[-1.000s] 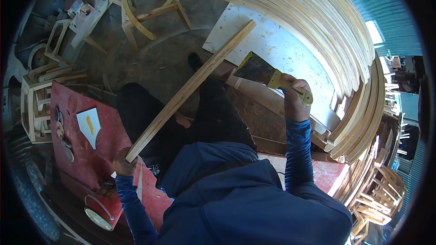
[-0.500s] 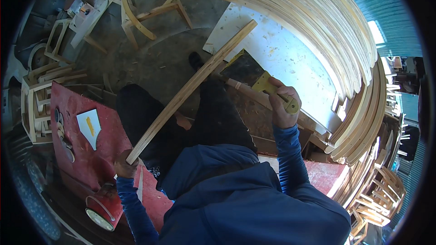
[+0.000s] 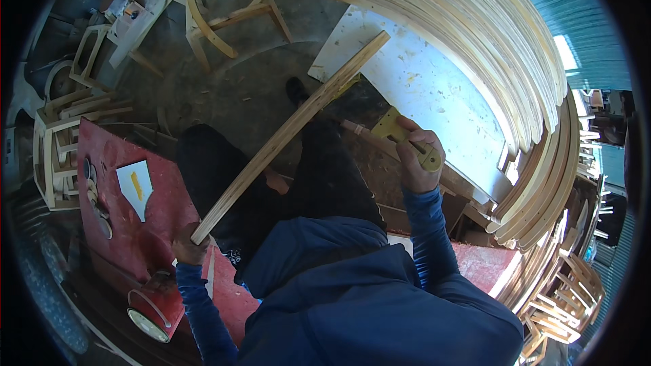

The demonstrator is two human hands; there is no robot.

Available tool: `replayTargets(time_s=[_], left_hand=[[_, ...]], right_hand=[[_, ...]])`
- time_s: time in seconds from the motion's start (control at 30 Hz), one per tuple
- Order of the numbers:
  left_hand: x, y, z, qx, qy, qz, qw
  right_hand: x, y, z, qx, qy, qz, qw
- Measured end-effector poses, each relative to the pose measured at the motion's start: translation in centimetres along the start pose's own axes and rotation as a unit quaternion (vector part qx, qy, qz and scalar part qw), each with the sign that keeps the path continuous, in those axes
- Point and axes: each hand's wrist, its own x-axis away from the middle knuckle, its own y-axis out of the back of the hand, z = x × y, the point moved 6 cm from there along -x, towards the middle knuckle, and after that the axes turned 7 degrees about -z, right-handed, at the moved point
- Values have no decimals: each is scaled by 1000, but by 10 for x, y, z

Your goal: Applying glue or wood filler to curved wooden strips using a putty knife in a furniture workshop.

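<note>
My left hand [image 3: 190,244] is closed around the near end of a long, slightly curved wooden strip [image 3: 285,137], which slants up and away to the right across my legs. In my right hand [image 3: 420,156] is a wide putty knife [image 3: 391,127] with a yellow handle and a dark blade. Yellow paste shows along the blade's far edge, which meets the strip's side near its upper part. On the red surface to my left lies a white board [image 3: 134,190] with a yellow smear on it.
Curved wooden strips [image 3: 447,20] are stacked on a pale board [image 3: 407,71] at the far right. A red bucket [image 3: 154,312] is near my left forearm. Round discs [image 3: 95,193] lie on the red tabletop [image 3: 119,149]. Wooden chair frames [image 3: 234,17] stand on the floor at the far left.
The putty knife has shifted slightly left and down, bringing its blade edge against the strip's side and partly behind it. The strip stays in my left hand at nearly the same slant.
</note>
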Motion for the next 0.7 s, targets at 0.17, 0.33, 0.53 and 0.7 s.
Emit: replayTargets(time_s=[0.17,0.33,0.53,0.7], left_hand=[[-1,0,-1,-2,-2,-3,1000],[-1,1,-3,8,-8,-10,1000],[-1,3,-9,-12,-11,-9,1000],[-3,7,-19,-18,-15,-21,999]], right_hand=[[0,3,0,29,2,1,1000],[-2,8,2,5,-15,-23,1000],[-6,16,-7,-30,10,-10,999],[-9,13,-10,-76,-11,0,997]])
